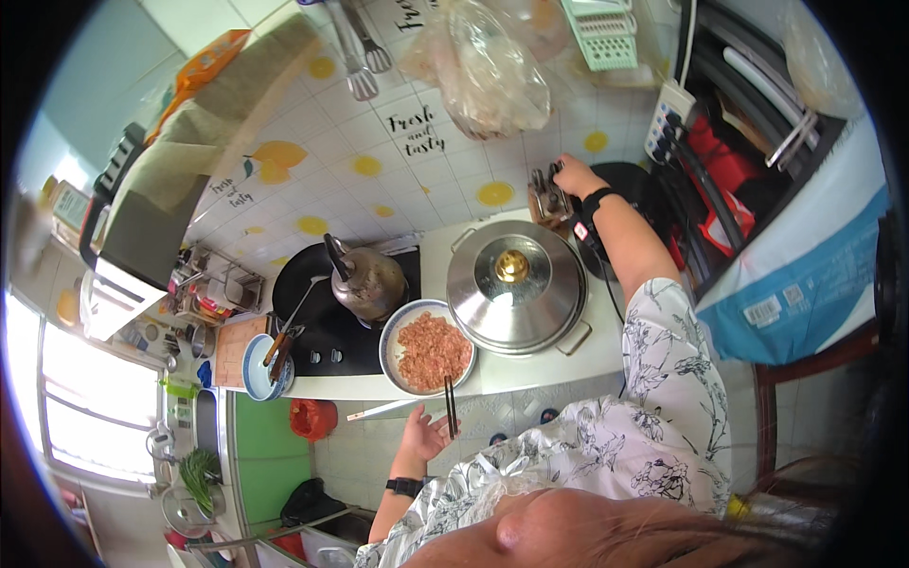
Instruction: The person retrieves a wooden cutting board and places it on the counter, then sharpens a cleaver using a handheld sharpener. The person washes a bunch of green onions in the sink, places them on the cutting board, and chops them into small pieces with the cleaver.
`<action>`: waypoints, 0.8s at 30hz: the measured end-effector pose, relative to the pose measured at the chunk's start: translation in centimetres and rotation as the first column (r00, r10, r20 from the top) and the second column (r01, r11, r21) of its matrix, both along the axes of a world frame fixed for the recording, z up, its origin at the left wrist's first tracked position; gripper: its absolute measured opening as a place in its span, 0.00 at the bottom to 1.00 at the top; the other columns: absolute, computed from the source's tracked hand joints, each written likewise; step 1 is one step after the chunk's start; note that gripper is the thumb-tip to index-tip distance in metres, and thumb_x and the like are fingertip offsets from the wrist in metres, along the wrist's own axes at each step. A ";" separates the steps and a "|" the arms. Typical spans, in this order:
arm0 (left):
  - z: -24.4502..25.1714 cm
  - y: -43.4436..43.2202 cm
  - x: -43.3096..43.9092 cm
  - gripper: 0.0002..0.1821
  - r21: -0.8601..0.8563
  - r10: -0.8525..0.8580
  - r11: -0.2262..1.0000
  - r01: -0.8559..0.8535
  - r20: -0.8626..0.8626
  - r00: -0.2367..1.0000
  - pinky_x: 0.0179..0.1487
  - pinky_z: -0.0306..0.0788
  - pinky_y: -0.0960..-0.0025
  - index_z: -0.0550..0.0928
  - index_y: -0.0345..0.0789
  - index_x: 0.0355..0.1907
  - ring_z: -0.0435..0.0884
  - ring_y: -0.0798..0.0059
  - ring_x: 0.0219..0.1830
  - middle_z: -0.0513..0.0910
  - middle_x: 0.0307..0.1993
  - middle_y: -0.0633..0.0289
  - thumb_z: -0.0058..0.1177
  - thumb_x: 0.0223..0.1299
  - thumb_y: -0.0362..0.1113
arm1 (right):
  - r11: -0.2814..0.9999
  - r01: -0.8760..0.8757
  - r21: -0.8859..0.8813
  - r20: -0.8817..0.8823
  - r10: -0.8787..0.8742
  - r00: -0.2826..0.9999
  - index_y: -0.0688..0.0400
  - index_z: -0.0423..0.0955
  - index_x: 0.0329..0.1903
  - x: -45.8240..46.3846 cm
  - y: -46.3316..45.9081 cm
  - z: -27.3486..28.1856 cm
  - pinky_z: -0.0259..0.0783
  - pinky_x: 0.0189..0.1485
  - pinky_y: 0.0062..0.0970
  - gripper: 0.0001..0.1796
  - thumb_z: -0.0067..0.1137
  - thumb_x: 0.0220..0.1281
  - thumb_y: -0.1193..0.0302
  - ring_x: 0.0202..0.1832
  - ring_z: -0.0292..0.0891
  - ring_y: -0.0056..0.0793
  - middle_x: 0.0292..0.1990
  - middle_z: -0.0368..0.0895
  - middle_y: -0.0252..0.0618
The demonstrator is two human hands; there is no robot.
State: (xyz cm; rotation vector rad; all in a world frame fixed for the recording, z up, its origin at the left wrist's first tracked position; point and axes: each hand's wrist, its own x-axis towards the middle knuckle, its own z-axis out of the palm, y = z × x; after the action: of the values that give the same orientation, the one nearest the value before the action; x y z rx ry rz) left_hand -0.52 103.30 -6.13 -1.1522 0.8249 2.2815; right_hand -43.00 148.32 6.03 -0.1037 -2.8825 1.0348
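Observation:
My right hand (pixel 574 177) reaches to the back of the counter. Its fingers close on a dark handle (pixel 554 170) of a utensil standing in a wooden holder (pixel 547 202). Several other handles stand in that holder, and their lower parts are hidden. My left hand (pixel 426 434) is palm up and holds nothing, just in front of the counter edge. Beside its fingers, a pair of dark chopsticks (pixel 451 408) leans over the rim of a white-and-blue bowl (pixel 389 362). Raw minced meat (pixel 433 348) lies in the bowl. A lidded steel pot (pixel 490 298) stands directly right of it.
A metal kettle (pixel 369 284) sits on the black gas hob (pixel 334 362), beside a dark wok (pixel 291 284). Left of the hob, a blue-rimmed bowl (pixel 259 369) carries a wooden-handled utensil. A power strip (pixel 670 117) hangs at the right, near a round black appliance (pixel 628 199).

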 end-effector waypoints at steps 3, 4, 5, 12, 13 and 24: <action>0.0 -0.3 1.1 0.51 -0.101 -0.005 0.995 0.002 -0.029 1.000 0.55 0.72 0.42 0.29 0.45 0.75 0.73 0.42 0.59 0.58 0.68 0.41 0.49 0.65 0.54 | 0.995 0.034 0.096 -0.084 -0.026 0.996 0.61 0.73 0.53 -0.5 0.0 -0.3 0.70 0.56 0.44 0.23 0.57 0.52 0.71 0.53 0.75 0.55 0.49 0.79 0.58; -0.1 -0.5 1.6 0.51 -0.143 -0.005 0.990 0.001 -0.030 1.000 0.55 0.72 0.42 0.31 0.45 0.76 0.72 0.43 0.59 0.58 0.68 0.42 0.49 0.65 0.54 | 0.989 0.011 0.144 -0.123 0.007 0.992 0.61 0.74 0.50 -0.5 0.1 -0.1 0.71 0.55 0.45 0.20 0.57 0.51 0.71 0.52 0.75 0.56 0.46 0.80 0.57; 0.0 -0.6 2.0 0.51 -0.187 -0.007 0.982 0.002 -0.029 1.000 0.56 0.71 0.43 0.32 0.44 0.76 0.72 0.44 0.60 0.59 0.68 0.43 0.50 0.64 0.54 | 0.983 -0.005 0.182 -0.145 0.032 0.989 0.61 0.74 0.48 -0.4 0.2 0.2 0.71 0.54 0.46 0.19 0.58 0.50 0.71 0.51 0.76 0.56 0.44 0.81 0.57; 1.3 -2.7 2.8 0.39 -0.498 0.114 0.854 -0.151 -0.105 0.988 0.64 0.59 0.48 0.56 0.40 0.72 0.60 0.53 0.67 0.60 0.70 0.55 0.53 0.61 0.47 | 0.992 0.004 0.127 -0.397 0.047 0.917 0.57 0.73 0.48 5.1 0.9 7.8 0.73 0.45 0.46 0.19 0.59 0.53 0.64 0.42 0.78 0.55 0.37 0.82 0.53; 1.6 -2.8 2.3 0.39 -0.537 0.133 0.823 -0.183 -0.131 0.982 0.61 0.60 0.50 0.58 0.42 0.71 0.62 0.57 0.64 0.62 0.66 0.57 0.55 0.59 0.47 | 0.991 0.014 0.132 -0.475 0.051 0.878 0.54 0.72 0.47 6.9 1.0 9.4 0.72 0.41 0.46 0.18 0.59 0.54 0.63 0.39 0.78 0.54 0.32 0.81 0.52; 17.8 -0.1 -6.5 0.39 -0.718 -0.781 -0.147 -0.680 -0.338 0.525 0.66 0.60 0.58 0.68 0.35 0.65 0.66 0.51 0.63 0.69 0.60 0.47 0.66 0.46 0.35 | 0.894 -0.442 0.076 -0.697 0.364 0.617 0.61 0.69 0.46 29.1 -3.2 25.1 0.69 0.41 0.23 0.12 0.56 0.60 0.75 0.35 0.73 0.23 0.36 0.76 0.36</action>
State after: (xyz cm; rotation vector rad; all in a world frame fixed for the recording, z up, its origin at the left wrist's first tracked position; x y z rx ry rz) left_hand -6.98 103.20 11.69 0.2530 3.5404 1.3000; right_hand -13.91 145.17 31.13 0.8064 -2.1648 0.9846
